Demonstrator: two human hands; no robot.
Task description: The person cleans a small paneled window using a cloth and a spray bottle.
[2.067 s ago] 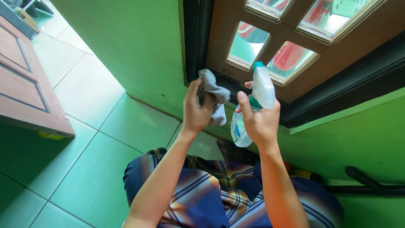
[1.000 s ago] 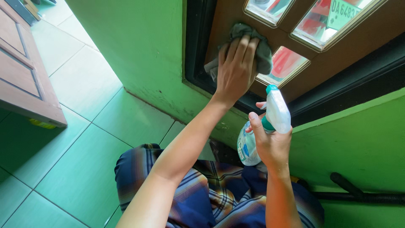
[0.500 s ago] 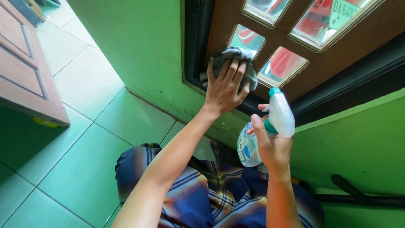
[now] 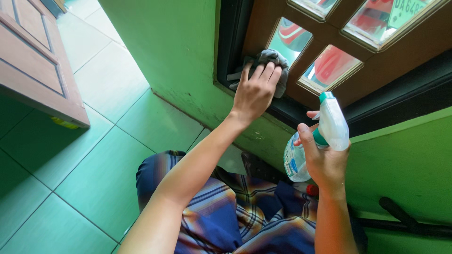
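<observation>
Left hand point(image 4: 253, 94) is up at twelve o'clock, fingers spread flat and pressing a grey cloth point(image 4: 272, 60) against the lower corner of the brown window frame point(image 4: 329, 40). The cloth is bunched under the fingertips, its top edge poking out above them, right beside the lower-left pane point(image 4: 288, 38). Just to the left of the hand runs the dark outer frame point(image 4: 228, 37), and the cloth's loose end touches it.

Over at three o'clock, the right hand point(image 4: 325, 162) is wrapped tight around the neck of a spray bottle point(image 4: 295, 162). The clear body with its blue label hangs down towards the lap, the white trigger head point(image 4: 333, 124) with a teal tip points up at the glass, and one finger sits out front at the trigger. The bottle is off the window, well apart from the cloth.

Above the bottle, at one o'clock, a second pane point(image 4: 329, 66) shows red behind the glass, and two more panes sit along the top edge. The green wall point(image 4: 174, 51) drops away at eleven o'clock to pale green floor tiles point(image 4: 94, 155). At ten o'clock a brown panelled door point(image 4: 37, 61) stands off to the side. Down at six o'clock, a blue plaid wrap point(image 4: 226, 221) covers the person's lap. At four o'clock a black hose point(image 4: 405, 221) lies against the base of the wall.
</observation>
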